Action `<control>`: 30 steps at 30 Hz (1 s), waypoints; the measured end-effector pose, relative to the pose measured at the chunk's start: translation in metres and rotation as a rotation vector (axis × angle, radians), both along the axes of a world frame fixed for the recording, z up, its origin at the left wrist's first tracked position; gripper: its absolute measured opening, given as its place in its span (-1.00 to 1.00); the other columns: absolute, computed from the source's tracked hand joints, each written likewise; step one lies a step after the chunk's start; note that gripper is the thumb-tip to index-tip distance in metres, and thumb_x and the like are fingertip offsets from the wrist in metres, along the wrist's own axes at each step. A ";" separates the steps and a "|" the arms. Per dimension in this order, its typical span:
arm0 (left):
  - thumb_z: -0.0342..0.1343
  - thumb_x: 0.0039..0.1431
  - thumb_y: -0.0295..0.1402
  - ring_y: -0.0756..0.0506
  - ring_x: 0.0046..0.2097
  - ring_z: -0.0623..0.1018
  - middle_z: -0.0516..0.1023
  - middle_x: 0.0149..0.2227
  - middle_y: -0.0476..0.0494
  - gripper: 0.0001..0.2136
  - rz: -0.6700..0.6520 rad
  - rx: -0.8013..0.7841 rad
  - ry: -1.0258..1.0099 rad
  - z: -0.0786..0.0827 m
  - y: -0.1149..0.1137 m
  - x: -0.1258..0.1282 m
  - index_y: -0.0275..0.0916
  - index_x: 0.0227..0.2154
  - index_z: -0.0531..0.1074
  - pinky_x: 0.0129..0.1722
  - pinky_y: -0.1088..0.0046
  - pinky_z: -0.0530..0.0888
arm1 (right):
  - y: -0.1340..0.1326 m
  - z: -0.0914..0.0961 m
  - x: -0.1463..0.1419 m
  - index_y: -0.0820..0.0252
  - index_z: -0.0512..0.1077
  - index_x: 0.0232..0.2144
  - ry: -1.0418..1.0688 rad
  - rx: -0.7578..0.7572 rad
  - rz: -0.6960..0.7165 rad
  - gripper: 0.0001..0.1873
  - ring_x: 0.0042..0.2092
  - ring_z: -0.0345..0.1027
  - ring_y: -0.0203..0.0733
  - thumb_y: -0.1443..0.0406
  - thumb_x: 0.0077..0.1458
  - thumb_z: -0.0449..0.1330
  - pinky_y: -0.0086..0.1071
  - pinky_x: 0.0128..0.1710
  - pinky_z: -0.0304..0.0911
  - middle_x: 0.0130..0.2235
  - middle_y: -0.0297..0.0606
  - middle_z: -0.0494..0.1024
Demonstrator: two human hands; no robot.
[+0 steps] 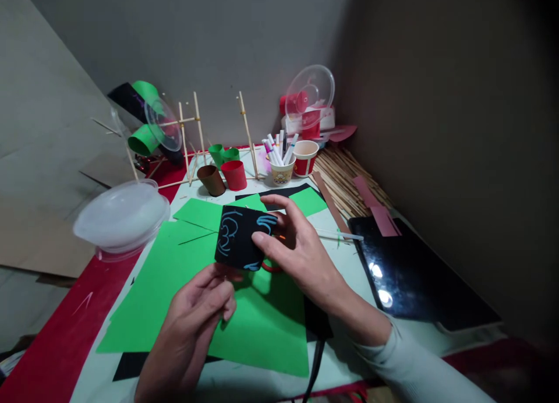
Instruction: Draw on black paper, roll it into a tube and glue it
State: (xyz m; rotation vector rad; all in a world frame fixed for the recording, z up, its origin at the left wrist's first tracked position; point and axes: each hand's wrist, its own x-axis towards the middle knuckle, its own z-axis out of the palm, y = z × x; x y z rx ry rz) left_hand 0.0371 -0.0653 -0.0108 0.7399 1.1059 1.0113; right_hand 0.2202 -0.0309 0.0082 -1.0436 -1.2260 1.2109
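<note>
In my right hand [301, 254] is a black paper cup [238, 240] with blue squiggles drawn on it. My thumb presses on its near side, and the other fingers are round its far end. Below the cup, my left hand [203, 307] has its fingers curled in a pinch, close against the cup's lower edge. What they pinch, if anything, is hidden. Green paper sheets [266, 333] lie under both hands, with black paper [318, 318] showing beneath them. Part of a red loop [271, 268] shows behind the cup.
Brown [211, 180] and red [234, 176] paper cups stand before a stick frame [245, 129] with a wheel [163, 123]. Markers fill a tub [283, 173]. Plastic lids [122, 214] are stacked left. Sticks [349, 176] and a black tablet [419, 275] lie right.
</note>
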 end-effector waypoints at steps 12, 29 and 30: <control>0.46 -0.04 -0.15 -0.28 0.15 0.53 0.58 0.07 -0.13 -0.33 0.198 0.169 -0.059 0.015 0.007 0.022 -0.03 0.16 0.39 0.10 0.24 0.52 | -0.012 -0.001 -0.010 0.04 0.28 0.14 -0.161 0.060 -0.091 -0.42 -0.28 0.43 -0.15 0.19 0.05 0.24 -0.23 -0.30 0.36 -0.16 -0.26 0.51; 0.50 -0.06 -0.27 -0.09 -0.19 0.65 0.64 -0.29 0.00 -0.58 0.173 0.128 0.067 0.014 0.011 0.024 -0.16 -0.14 0.51 -0.26 0.59 0.57 | -0.013 -0.006 -0.013 0.00 0.30 0.08 -0.126 0.069 -0.077 -0.51 -0.09 0.45 -0.12 0.32 0.08 0.21 -0.11 -0.01 0.33 -0.16 -0.33 0.53; 0.51 -0.08 -0.27 -0.07 -0.22 0.64 0.63 -0.31 0.01 -0.58 0.177 0.125 0.073 0.014 0.011 0.024 -0.17 -0.16 0.52 -0.29 0.61 0.56 | -0.013 -0.007 -0.013 0.01 0.30 0.07 -0.116 0.076 -0.074 -0.53 -0.12 0.44 -0.15 0.34 0.09 0.20 -0.14 -0.03 0.33 -0.18 -0.35 0.52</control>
